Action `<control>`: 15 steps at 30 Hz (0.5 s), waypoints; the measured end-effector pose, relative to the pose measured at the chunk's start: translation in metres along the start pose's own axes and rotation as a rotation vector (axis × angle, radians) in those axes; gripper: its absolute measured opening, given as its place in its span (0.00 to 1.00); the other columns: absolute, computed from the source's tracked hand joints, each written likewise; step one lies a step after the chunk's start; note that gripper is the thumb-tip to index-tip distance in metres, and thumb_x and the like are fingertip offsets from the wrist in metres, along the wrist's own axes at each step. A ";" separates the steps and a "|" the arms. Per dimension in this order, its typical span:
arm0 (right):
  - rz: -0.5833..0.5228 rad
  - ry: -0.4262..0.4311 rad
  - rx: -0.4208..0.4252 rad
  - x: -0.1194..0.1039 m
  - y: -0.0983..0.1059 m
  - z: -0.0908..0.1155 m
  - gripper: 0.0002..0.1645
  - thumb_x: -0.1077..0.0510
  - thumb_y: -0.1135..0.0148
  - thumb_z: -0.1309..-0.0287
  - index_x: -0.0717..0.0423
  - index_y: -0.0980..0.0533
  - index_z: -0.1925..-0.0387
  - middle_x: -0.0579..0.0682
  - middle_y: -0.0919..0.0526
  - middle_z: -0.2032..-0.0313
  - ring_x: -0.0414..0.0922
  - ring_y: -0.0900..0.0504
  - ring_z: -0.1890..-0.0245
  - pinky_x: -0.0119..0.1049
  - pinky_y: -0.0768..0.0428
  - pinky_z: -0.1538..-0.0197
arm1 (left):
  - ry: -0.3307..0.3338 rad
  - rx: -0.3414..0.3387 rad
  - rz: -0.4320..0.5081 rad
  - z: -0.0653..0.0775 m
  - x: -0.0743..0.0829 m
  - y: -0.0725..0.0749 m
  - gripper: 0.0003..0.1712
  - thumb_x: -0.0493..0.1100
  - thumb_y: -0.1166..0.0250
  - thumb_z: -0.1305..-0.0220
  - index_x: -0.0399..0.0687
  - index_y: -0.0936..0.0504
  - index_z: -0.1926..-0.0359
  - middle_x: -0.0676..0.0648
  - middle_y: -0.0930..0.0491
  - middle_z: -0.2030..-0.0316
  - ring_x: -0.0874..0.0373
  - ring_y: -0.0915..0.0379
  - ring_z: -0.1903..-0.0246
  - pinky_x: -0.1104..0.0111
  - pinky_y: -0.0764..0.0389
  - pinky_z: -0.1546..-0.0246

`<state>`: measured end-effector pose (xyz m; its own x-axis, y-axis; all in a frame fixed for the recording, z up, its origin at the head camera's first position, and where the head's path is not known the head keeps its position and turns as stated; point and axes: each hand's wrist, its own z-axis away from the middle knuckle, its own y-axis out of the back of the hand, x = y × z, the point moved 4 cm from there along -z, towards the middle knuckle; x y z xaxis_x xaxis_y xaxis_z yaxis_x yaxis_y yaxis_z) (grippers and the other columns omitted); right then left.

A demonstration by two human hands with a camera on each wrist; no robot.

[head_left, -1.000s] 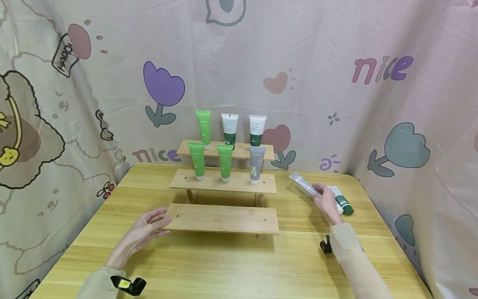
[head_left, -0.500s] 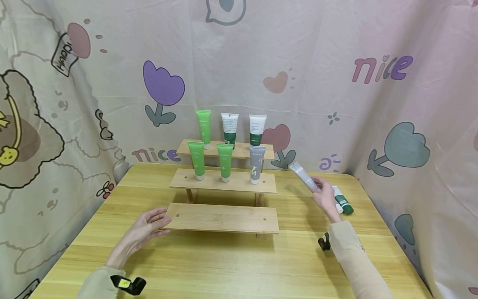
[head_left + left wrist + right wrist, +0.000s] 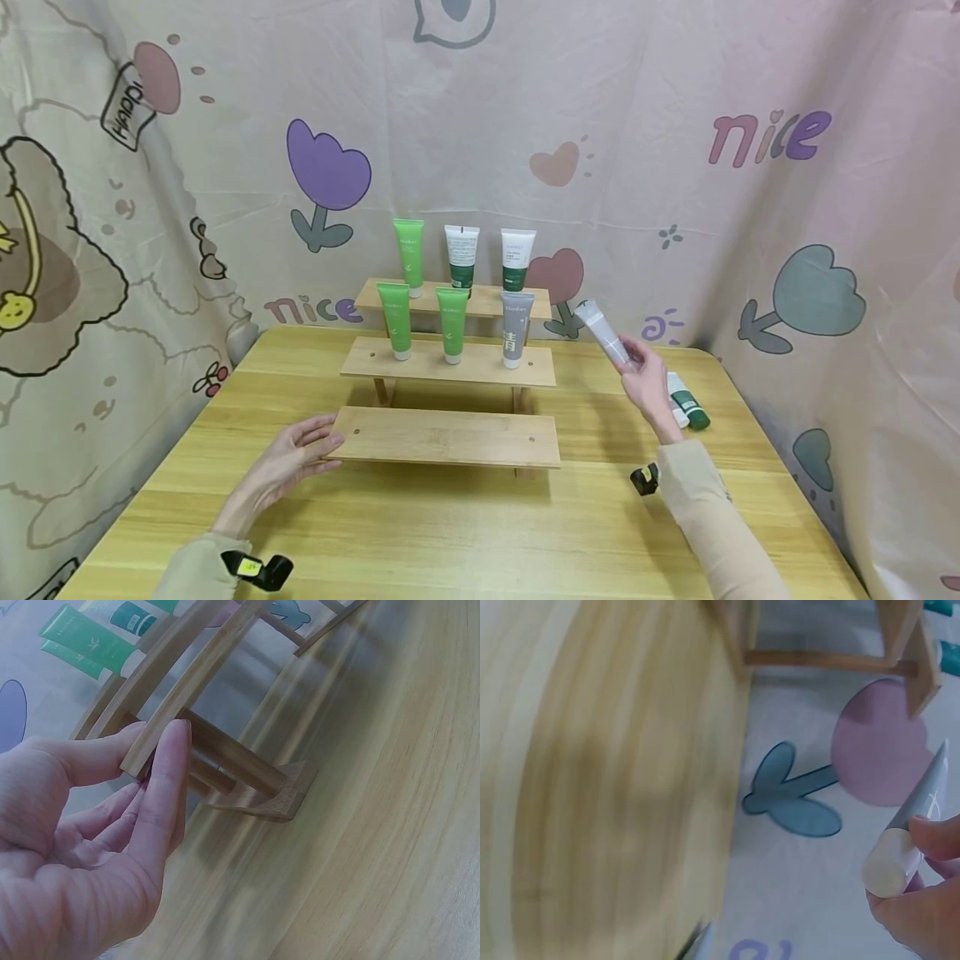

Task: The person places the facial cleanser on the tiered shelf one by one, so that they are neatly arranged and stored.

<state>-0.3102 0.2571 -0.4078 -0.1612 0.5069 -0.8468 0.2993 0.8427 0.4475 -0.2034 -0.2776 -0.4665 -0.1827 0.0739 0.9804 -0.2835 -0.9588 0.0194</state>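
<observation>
My right hand (image 3: 647, 382) holds a grey-lilac squeeze tube (image 3: 602, 332) above the table, right of the stand, its flat end up and to the left. In the right wrist view the tube's white cap (image 3: 889, 871) faces the camera, with thumb and fingers around it. My left hand (image 3: 288, 457) pinches the left end of the lowest step (image 3: 450, 437) of a three-step wooden stand, thumb on top and fingers below, as the left wrist view shows. On the middle step stand two green tubes (image 3: 395, 323) and a grey one (image 3: 517, 329).
The top step (image 3: 480, 302) bears a green tube (image 3: 410, 257) and two white-and-green tubes (image 3: 517, 260). Right of my right hand, a white-and-green tube (image 3: 688, 402) lies on the table (image 3: 480, 533), beside another partly hidden one. A printed curtain (image 3: 630, 75) hangs behind.
My right hand has lifted the grey-lilac tube off the tabletop, up and slightly to the left, away from the lying tubes. My left hand stays on the lowest step.
</observation>
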 end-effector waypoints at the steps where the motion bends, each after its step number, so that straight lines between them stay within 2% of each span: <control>1: -0.035 -0.012 -0.005 -0.003 0.000 0.000 0.32 0.75 0.43 0.40 0.69 0.32 0.33 0.72 0.26 0.37 0.65 0.26 0.37 0.55 0.30 0.25 | 0.001 0.002 0.001 0.000 0.000 0.000 0.45 0.40 0.44 0.24 0.25 0.63 0.23 0.21 0.61 0.26 0.73 0.28 0.49 0.69 0.13 0.45; 5: -0.171 -0.048 -0.031 -0.016 -0.001 0.003 0.34 0.75 0.44 0.38 0.68 0.36 0.30 0.71 0.30 0.33 0.63 0.29 0.33 0.53 0.32 0.23 | 0.003 0.003 0.001 0.000 0.000 0.000 0.45 0.40 0.44 0.24 0.25 0.63 0.24 0.21 0.60 0.26 0.72 0.28 0.49 0.68 0.13 0.45; 9: -0.290 -0.066 -0.058 -0.030 -0.003 0.005 0.35 0.75 0.45 0.36 0.67 0.39 0.27 0.69 0.32 0.31 0.58 0.31 0.31 0.47 0.32 0.22 | 0.005 0.005 0.002 0.000 0.000 0.000 0.45 0.39 0.44 0.24 0.25 0.63 0.24 0.21 0.61 0.26 0.72 0.28 0.49 0.68 0.13 0.45; 11: -0.330 -0.065 -0.067 -0.037 -0.004 0.006 0.36 0.75 0.46 0.36 0.66 0.40 0.27 0.67 0.33 0.31 0.52 0.30 0.33 0.39 0.30 0.23 | 0.003 0.005 0.002 0.000 0.000 0.000 0.45 0.39 0.44 0.24 0.24 0.63 0.24 0.20 0.62 0.26 0.72 0.28 0.49 0.68 0.13 0.45; 15: -0.397 -0.051 -0.065 -0.050 -0.007 0.009 0.36 0.77 0.46 0.37 0.67 0.39 0.28 0.66 0.31 0.32 0.39 0.27 0.42 0.22 0.24 0.33 | 0.003 0.005 0.003 0.000 0.000 0.000 0.46 0.40 0.43 0.24 0.25 0.63 0.23 0.20 0.63 0.25 0.72 0.28 0.48 0.69 0.13 0.45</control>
<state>-0.2959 0.2244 -0.3706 -0.2046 0.1312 -0.9700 0.1624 0.9818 0.0985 -0.2032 -0.2779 -0.4667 -0.1861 0.0720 0.9799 -0.2781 -0.9604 0.0178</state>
